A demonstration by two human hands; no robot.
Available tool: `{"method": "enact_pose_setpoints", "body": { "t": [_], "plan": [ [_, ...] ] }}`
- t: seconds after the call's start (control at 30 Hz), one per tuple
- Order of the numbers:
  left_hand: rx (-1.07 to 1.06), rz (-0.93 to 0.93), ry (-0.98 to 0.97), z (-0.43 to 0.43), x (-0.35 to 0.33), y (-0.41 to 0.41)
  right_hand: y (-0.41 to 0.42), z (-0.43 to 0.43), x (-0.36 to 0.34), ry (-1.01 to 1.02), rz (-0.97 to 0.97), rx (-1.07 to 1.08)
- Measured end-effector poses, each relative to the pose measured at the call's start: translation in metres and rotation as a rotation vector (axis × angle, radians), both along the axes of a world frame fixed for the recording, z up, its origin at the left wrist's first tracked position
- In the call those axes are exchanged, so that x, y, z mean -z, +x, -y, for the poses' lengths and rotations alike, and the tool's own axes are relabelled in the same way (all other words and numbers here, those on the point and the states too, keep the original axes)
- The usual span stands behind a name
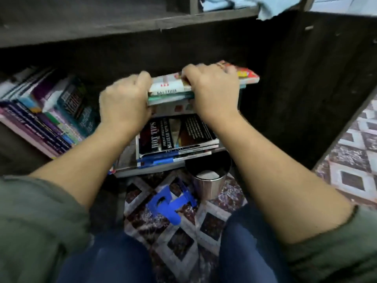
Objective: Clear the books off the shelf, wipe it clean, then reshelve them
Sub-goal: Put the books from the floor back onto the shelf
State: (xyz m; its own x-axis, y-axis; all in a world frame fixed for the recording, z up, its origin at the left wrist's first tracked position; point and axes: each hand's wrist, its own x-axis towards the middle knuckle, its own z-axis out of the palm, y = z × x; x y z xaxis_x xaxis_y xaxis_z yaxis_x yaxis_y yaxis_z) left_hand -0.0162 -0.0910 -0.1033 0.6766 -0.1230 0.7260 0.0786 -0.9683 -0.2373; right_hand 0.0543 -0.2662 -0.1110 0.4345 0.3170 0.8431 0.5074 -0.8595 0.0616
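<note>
Left hand, right hand both grip the book bundle; clearing step I reckon, next: lift out level.

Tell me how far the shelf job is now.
Done: nothing is clearly finished. In hand: the left hand and right hand grip a small stack of books in the shelf; whether it goes out or in cannot be told. Left: the HOT TIPS pile below, the leaning books at the left, and wiping; a blue cloth lies above.
</note>
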Motion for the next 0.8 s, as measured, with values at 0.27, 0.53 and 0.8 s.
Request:
{"method": "enact_pose_setpoints", "body": {
  "t": [0.27, 0.53, 0.8],
  "plan": [
    [-0.026, -0.423, -0.264, -0.029, 0.147, 0.017, 0.03, -0.026, 0.132, -0.288, -0.447, -0.146],
    [0.014, -0.504, -0.416, -0.046, 0.156, 0.046, 0.053, -0.017, 0.14, -0.378, -0.664, -0.244],
    [-0.161, -0.747, -0.475, -0.041, 0.126, 0.018, 0.04, -0.025, 0.133, -0.443, -0.794, -0.172]
  ]
}}
